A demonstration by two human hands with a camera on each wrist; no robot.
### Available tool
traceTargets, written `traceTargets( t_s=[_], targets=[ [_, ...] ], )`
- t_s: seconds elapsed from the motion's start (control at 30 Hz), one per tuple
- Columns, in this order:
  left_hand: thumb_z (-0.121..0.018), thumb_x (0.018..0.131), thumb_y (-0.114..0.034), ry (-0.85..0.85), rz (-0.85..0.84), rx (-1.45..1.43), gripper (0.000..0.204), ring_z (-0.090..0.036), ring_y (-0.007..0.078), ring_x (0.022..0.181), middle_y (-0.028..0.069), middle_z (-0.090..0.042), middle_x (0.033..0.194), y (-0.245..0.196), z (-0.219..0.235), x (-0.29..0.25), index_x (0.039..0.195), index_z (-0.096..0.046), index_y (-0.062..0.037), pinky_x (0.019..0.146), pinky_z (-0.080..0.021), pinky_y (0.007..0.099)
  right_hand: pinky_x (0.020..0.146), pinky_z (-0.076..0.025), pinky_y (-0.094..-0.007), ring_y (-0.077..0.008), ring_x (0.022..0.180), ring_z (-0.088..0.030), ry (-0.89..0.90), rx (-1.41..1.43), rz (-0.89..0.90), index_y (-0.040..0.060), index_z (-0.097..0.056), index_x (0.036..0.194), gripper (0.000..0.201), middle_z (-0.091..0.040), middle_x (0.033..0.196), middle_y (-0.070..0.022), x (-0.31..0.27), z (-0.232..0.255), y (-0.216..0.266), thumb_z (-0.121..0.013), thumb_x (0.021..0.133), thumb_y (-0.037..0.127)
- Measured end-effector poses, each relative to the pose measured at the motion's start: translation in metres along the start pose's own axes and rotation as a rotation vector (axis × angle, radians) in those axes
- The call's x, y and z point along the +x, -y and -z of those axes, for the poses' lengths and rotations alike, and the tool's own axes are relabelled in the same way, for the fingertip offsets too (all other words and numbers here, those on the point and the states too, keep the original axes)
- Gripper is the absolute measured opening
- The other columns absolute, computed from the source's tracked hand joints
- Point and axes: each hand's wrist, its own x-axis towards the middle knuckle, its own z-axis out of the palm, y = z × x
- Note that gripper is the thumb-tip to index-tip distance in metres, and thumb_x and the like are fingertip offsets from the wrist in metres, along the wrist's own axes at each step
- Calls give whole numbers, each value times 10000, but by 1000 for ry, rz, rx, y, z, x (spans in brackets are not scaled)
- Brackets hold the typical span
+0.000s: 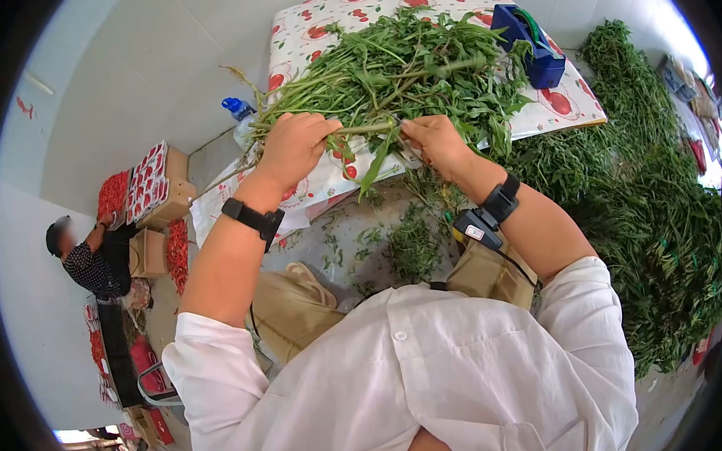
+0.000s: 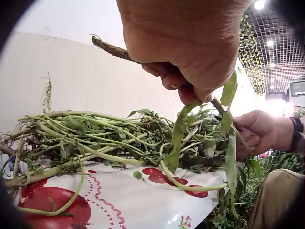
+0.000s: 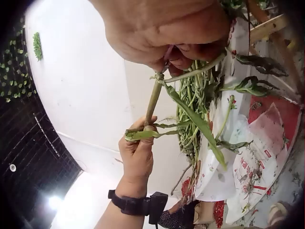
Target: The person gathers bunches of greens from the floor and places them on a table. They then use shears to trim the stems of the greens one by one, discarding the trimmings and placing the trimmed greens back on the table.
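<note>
A thick green plant stem (image 1: 366, 129) with long narrow leaves (image 3: 198, 125) stretches between the two hands over the table's near edge. My left hand (image 1: 297, 152) grips this stem, fingers curled round it; its brownish end (image 2: 112, 47) sticks out past the hand in the left wrist view. At the stem's other end, my right hand (image 1: 440, 148) pinches a small thin purplish thing (image 3: 168, 52), mostly hidden by the fingers, right at a stem joint. Behind both hands lies a big heap of leafy stalks (image 1: 403, 74) on the table (image 1: 296, 39) with its fruit-print cover.
A blue tape dispenser (image 1: 528, 45) stands at the table's back right, a blue-capped bottle (image 1: 237, 108) at its left. Piled greens (image 1: 651, 237) fill the floor at right; trimmings (image 1: 414, 243) lie below. A person (image 1: 97, 261) sits at left near red peppers (image 1: 113, 192).
</note>
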Motion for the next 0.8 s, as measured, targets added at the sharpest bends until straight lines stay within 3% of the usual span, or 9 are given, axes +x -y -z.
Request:
traceTargets(
  t_s=[0.1, 0.2, 0.33, 0.43, 0.53, 0.73, 0.8],
  targets=[
    [-527, 704, 30, 78, 150, -165, 331, -524, 258, 760, 83, -538, 790, 1, -2, -2, 1012, -592, -71, 691, -403, 327, 453, -286, -229, -62, 496, -341, -145, -2, 37, -13, -611, 901, 272, -424, 599, 25, -1, 6, 0, -506, 893, 237],
    [-515, 744, 36, 71, 295, -352, 347, -514, 224, 778, 84, -528, 811, 3, -4, -6, 1077, -569, -46, 716, -408, 301, 477, -285, -225, -57, 527, -337, -209, 120, 254, -22, -600, 945, 284, -401, 610, 33, -10, 7, 4, -501, 897, 240],
    [-570, 747, 1, 91, 502, -554, 304, -544, 171, 780, 81, -537, 916, 12, -3, -17, 1051, -576, 4, 715, -431, 294, 573, -358, -206, -46, 659, -427, -313, 36, 556, -34, -586, 995, 264, -543, 753, 15, -29, -1, 16, -549, 873, 197],
    [-558, 767, -9, 75, 638, -763, 288, -539, 146, 825, 71, -539, 913, 18, 5, -28, 1047, -554, 57, 739, -434, 284, 605, -360, -203, -45, 705, -434, -262, 93, 672, -32, -583, 1009, 259, -554, 797, 10, -44, -8, 25, -551, 872, 185],
    [-559, 800, -40, -75, 800, -1257, 289, -537, 139, 845, 72, -552, 922, 17, 13, -37, 1071, -540, 58, 759, -439, 278, 590, -345, -194, -44, 681, -415, -171, 92, 632, -29, -580, 1028, 260, -534, 782, 21, -52, -13, 22, -547, 872, 177],
    [-569, 835, -77, -164, 828, -1604, 307, -548, 126, 837, 72, -584, 955, 11, 27, -64, 1126, -531, 13, 696, -465, 253, 524, -274, -185, -28, 613, -351, -99, 48, 554, -12, -588, 1025, 266, -488, 735, 48, -56, -24, 6, -536, 879, 205],
    [-562, 843, -77, -262, 881, -1662, 287, -552, 124, 816, 62, -588, 945, -1, 32, -69, 1117, -537, 3, 656, -467, 256, 529, -284, -183, -28, 620, -358, -57, 75, 500, -15, -586, 1020, 264, -492, 738, 43, -57, -26, 2, -538, 877, 201]
  ],
)
